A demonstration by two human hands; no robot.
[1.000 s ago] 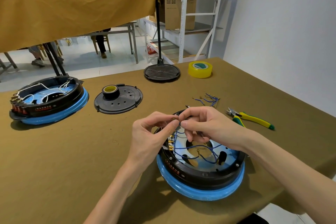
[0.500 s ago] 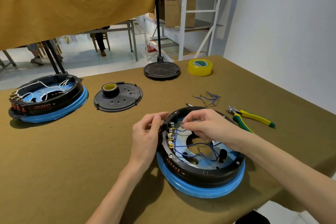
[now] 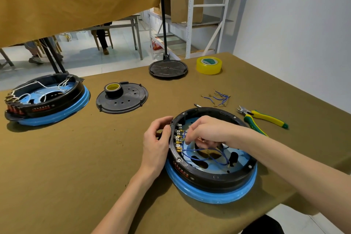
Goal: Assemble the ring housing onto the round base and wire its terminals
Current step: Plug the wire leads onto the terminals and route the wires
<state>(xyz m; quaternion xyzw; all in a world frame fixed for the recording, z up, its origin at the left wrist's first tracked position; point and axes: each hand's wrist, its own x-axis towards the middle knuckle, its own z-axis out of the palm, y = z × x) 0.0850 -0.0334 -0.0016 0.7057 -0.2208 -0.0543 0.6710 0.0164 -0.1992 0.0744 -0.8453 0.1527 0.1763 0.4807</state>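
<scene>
While the ring [image 3: 212, 175] sits seated on the blue base [image 3: 210, 194] at the near right of the table [image 3: 76, 157], the work is at the terminals [image 3: 178, 138] on its inner left wall; the left hand [image 3: 156, 142] curls over the outer rim there and steadies it; the right hand [image 3: 205, 132] reaches down inside with fingers bunched by the terminals, seemingly pinching a blue wire [image 3: 201, 151], though the grip itself is hidden. Housing and base look rigid and fairly weighty, so they are best held by the rim, as now; the wires are thin and limp, and likely best taken just behind the metal lug so the push goes straight on; the small brass tabs look easy to bend. Spare wires [image 3: 218, 98] and cutters [image 3: 264, 118] lie just beyond.
</scene>
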